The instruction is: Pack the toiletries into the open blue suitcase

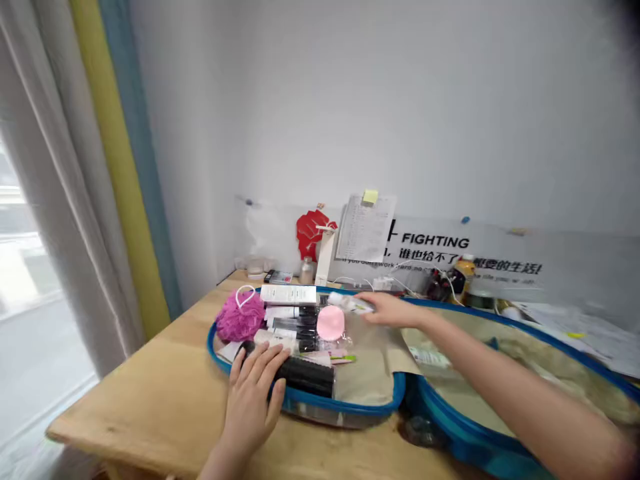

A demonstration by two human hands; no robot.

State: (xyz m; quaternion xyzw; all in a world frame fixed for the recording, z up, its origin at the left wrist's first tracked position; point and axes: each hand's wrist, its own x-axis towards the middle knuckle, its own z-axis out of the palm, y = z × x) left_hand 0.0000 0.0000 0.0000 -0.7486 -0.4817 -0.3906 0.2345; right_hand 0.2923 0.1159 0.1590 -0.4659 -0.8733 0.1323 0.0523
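Through the feed I saw a pale grey wall [400, 100] behind a light wooden table [125, 373]. At left, a window [20, 280] gave bright daylight past grey, mustard and teal curtains [120, 167]. A banner reading FIGHTING [435, 241] and a paper sheet [365, 228] hung on the wall.

You're getting bright daylight from the window [20, 267], blown out at left, while the frame's edges are bending and softening.

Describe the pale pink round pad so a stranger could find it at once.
An open blue-rimmed case lies on the wooden table. In its left half, beside the person's right hand, sits the pale pink pad: smooth and round, unlike the shaggy magenta bath puff.
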